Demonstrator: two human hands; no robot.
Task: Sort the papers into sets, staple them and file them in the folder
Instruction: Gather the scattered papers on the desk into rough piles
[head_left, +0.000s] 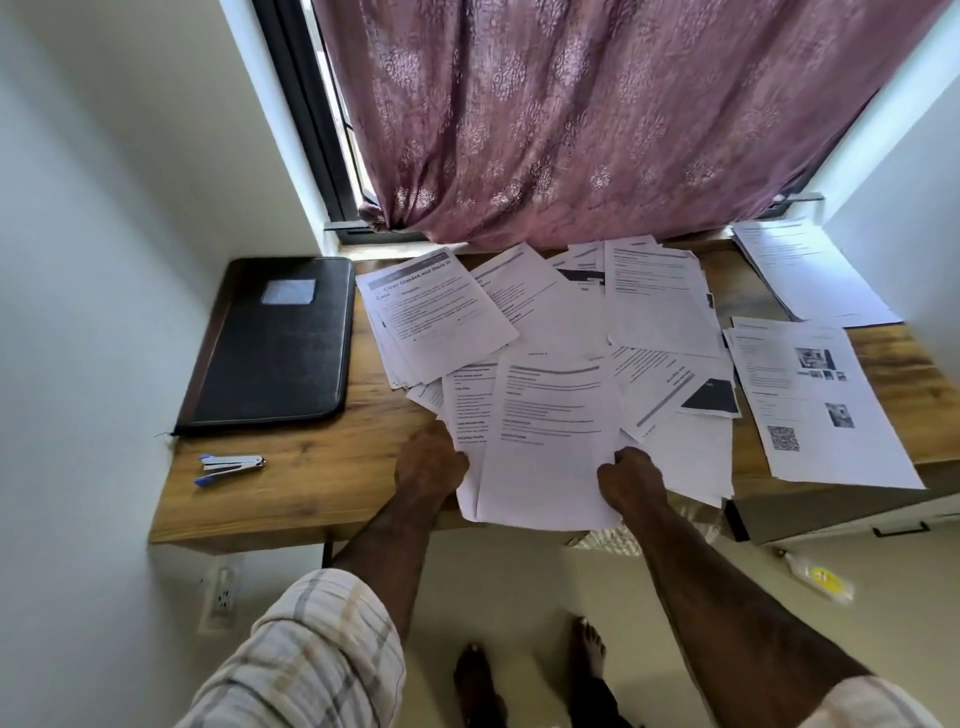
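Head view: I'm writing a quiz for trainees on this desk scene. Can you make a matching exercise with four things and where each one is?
Things:
1. folder
2. stapler
3. sheet with a QR code
4. front sheets

Places:
A. right end of the desk
B. held at the near edge by the left hand and right hand
C. far left, lying closed
D. near left, in front of the folder

Pairs: 1-C, 2-D, 3-A, 4-B

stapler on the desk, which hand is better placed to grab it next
Left, probably. The stapler lies on the desk's left side, nearer the left hand. The right hand would have to cross over the sheets both hands grip.
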